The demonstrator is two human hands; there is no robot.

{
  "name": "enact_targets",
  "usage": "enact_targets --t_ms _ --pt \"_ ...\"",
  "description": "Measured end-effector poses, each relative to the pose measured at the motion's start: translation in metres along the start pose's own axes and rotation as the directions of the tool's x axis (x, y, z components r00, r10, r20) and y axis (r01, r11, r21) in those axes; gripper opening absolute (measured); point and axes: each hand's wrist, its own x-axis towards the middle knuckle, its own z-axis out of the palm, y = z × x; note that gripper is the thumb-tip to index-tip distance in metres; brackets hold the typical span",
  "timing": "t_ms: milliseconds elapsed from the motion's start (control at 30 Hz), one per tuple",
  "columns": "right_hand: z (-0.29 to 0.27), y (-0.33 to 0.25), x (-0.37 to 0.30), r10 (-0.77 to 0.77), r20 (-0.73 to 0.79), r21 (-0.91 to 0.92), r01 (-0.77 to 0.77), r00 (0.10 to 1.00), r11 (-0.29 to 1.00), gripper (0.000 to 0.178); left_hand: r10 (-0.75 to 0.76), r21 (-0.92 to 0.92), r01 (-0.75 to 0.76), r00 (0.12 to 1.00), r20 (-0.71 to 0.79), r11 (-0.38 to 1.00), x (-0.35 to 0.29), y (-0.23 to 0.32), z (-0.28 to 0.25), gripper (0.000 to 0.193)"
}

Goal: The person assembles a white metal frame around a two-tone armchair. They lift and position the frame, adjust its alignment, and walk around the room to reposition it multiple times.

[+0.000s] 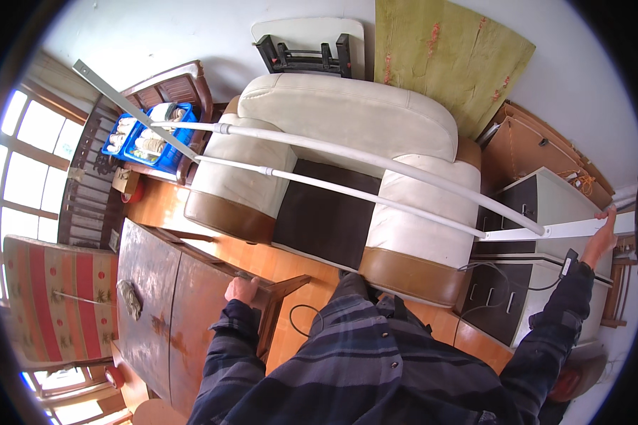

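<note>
A white metal frame [376,161] of two long tubes joined by flat end bars reaches across in front of me, above a cream and brown armchair [347,113]. My right hand [602,237] is at the frame's right end, its fingers curled round the flat bar. The far left end bar [131,108] hangs free in the air. My left hand [242,289] is low, closed at the edge of a worn dark wooden table [206,304]; its fingertips are hidden. A crumpled grey-green cloth or glove [129,299] lies on the tabletop.
Blue baskets [164,152] of rolled goods rest on a wooden chair at the left. Dark-fronted cabinets [492,294] stand right, with a black cable [507,283] over them. A yellowish board [450,60] and folded table [308,42] lean on the wall.
</note>
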Motion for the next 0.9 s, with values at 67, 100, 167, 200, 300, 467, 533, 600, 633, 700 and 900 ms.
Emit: enact_targets --t_ms 67,100,167,200,300,467,533,600,633,700,900 --pt "0.001 0.0 -0.001 -0.002 -0.003 0.033 0.002 1.0 0.999 0.03 0.018 0.004 -0.018 1.0 0.002 1.0 -0.001 0.002 -0.002 0.065" --pt "0.002 0.0 -0.002 -0.006 0.003 0.047 0.006 1.0 0.999 0.03 0.006 0.013 -0.006 1.0 0.004 1.0 -0.001 0.003 -0.003 0.065" --pt "0.003 0.001 -0.002 -0.026 -0.002 0.03 0.026 1.0 0.999 0.032 0.022 0.001 -0.022 1.0 0.009 1.0 -0.003 0.005 -0.005 0.065" --pt "0.003 0.002 -0.002 -0.035 -0.011 0.017 0.036 0.999 0.999 0.033 0.02 0.001 -0.02 1.0 0.01 1.0 -0.004 0.006 -0.006 0.065" --pt "0.001 0.004 0.001 -0.014 -0.002 0.061 0.014 1.0 0.998 0.036 0.007 0.0 -0.007 1.0 0.007 1.0 -0.005 0.005 -0.007 0.064" --pt "-0.007 0.012 0.011 -0.087 0.008 -0.186 0.087 0.996 0.979 0.042 0.007 -0.011 -0.007 1.0 0.018 1.0 -0.004 0.004 -0.005 0.062" --pt "-0.009 0.018 0.016 -0.082 0.003 -0.184 0.081 0.997 0.98 0.046 -0.023 -0.012 0.023 0.999 0.035 1.0 -0.005 0.004 -0.006 0.062" --pt "-0.01 0.023 0.021 -0.061 0.007 -0.156 0.061 0.998 0.986 0.047 -0.006 -0.024 0.007 1.0 0.028 1.0 -0.006 0.004 -0.007 0.062" --pt "-0.01 0.025 0.023 -0.049 0.01 -0.151 0.05 0.999 0.987 0.047 -0.014 -0.023 0.015 0.999 0.031 1.0 -0.007 0.004 -0.007 0.062" --pt "-0.01 0.027 0.026 -0.033 0.032 -0.119 0.036 0.999 0.992 0.049 -0.015 -0.016 0.015 1.0 0.021 1.0 -0.009 0.004 -0.008 0.061" --pt "-0.007 0.025 0.022 0.014 0.037 -0.024 -0.013 0.999 1.0 0.051 -0.031 0.004 0.031 1.0 -0.001 1.0 -0.009 0.003 -0.005 0.057"
